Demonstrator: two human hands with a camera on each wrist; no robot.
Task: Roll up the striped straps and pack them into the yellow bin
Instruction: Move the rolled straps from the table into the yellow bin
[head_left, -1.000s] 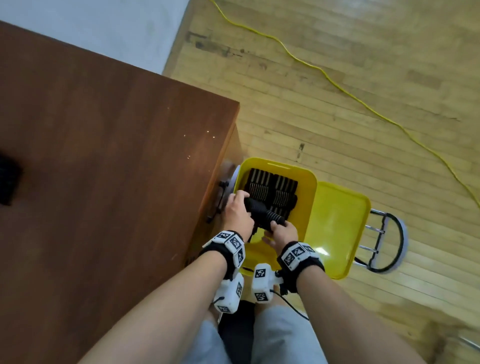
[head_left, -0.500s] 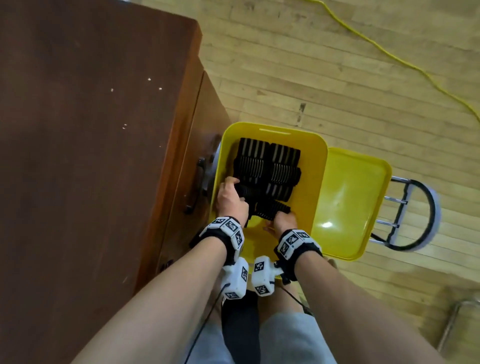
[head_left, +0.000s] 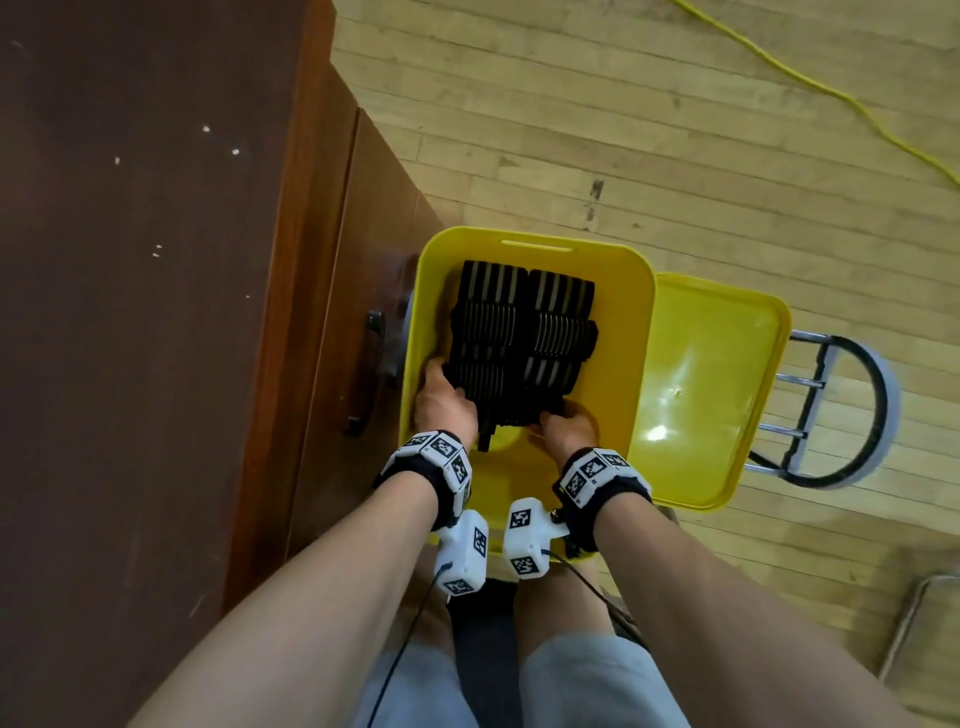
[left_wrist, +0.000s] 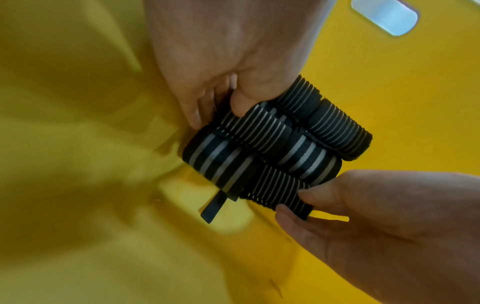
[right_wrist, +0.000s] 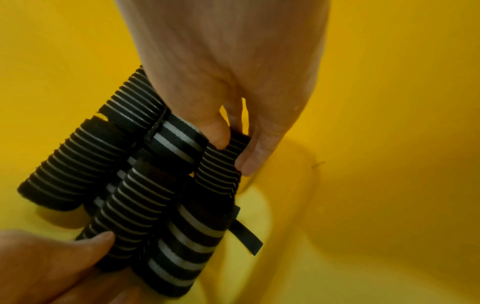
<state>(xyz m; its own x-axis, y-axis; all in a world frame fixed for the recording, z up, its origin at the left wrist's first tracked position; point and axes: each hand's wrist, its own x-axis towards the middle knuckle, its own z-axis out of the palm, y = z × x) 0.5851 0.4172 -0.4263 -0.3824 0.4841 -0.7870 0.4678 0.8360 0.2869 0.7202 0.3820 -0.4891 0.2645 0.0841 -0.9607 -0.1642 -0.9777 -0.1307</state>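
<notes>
The yellow bin (head_left: 621, 395) stands on the floor with several rolled black-and-white striped straps (head_left: 519, 332) packed in two columns. Both hands reach into its near end. My left hand (head_left: 441, 371) grips a thin-striped roll (left_wrist: 262, 129) at the left of the stack between thumb and fingers (left_wrist: 194, 115). My right hand (head_left: 551, 414) pinches another thin-striped roll (right_wrist: 221, 168) at the near right; the same hand (left_wrist: 293, 201) shows in the left wrist view. A loose black strap tail (left_wrist: 214, 207) sticks out under the nearest wide-striped roll (right_wrist: 187, 244).
A brown wooden cabinet (head_left: 156, 312) with a dark door handle (head_left: 371, 374) stands close on the bin's left. The yellow lid (head_left: 711, 389) lies to its right, beside a metal frame (head_left: 841, 415). A yellow cable (head_left: 831, 93) crosses the plank floor.
Both hands have gone down from above the bin into it, carrying the roll to the near end of the stack. The head view has swung closer over the bin.
</notes>
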